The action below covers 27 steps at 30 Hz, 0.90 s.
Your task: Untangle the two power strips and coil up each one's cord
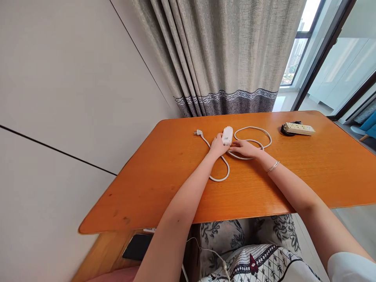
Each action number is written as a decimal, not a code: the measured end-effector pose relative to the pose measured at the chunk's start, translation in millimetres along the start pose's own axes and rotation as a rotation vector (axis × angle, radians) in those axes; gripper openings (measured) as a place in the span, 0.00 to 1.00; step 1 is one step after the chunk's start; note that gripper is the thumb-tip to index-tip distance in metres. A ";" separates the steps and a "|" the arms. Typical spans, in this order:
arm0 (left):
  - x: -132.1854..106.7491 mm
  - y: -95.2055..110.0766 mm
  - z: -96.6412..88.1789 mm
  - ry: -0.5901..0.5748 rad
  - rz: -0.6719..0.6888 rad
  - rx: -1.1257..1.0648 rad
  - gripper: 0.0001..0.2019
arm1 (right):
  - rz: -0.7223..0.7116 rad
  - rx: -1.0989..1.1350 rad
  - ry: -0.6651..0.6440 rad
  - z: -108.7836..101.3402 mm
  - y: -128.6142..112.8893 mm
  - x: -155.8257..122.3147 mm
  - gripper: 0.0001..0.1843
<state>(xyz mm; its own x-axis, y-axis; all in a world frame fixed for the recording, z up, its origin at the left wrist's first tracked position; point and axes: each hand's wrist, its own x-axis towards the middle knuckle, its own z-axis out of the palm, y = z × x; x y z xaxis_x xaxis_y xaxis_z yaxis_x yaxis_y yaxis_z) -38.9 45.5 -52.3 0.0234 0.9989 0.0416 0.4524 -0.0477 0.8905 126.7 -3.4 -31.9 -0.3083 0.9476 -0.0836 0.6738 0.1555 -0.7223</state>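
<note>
A white power strip (227, 135), showing a face with a small printed label, is tilted up over the table. My left hand (219, 145) is closed around its left side and lower end. Fingers bent together, my right hand (245, 148) grips the white power cord (223, 179) close to the strip's lower end; the exact contact is partly hidden. The cord curves in a loop to the left and ends in a white two-pin plug (199, 133). More of it lies coiled beyond my right hand.
A cream power strip (299, 128) with a bundled black cord lies at the back right of the orange-brown wooden table (147, 188). A grey curtain (229, 58) hangs behind, and a white wall stands left. Below the table's front edge lies a dark phone-like slab (136, 247).
</note>
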 end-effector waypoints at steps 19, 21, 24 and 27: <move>-16.9 59.8 -19.6 0.088 0.113 -0.882 0.04 | -0.362 0.491 0.299 -14.8 -69.4 -43.9 0.14; -22.3 63.8 -22.1 0.139 0.204 -0.736 0.06 | -0.289 0.706 0.301 -25.7 -71.8 -46.6 0.18; -32.0 71.0 -25.8 0.011 0.226 -0.557 0.15 | -0.264 0.820 0.298 -32.0 -75.5 -51.2 0.22; -43.2 82.6 -33.1 -0.208 0.082 -0.602 0.22 | -0.324 0.679 0.253 -25.2 -82.8 -59.5 0.21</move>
<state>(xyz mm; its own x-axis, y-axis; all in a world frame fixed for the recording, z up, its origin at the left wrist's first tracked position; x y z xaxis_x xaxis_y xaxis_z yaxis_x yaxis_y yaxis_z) -32.0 -1.5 34.4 0.2360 0.9680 0.0852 -0.1361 -0.0538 0.9892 106.2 -65.5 50.2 -0.2024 0.9315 0.3022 -0.0055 0.3075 -0.9515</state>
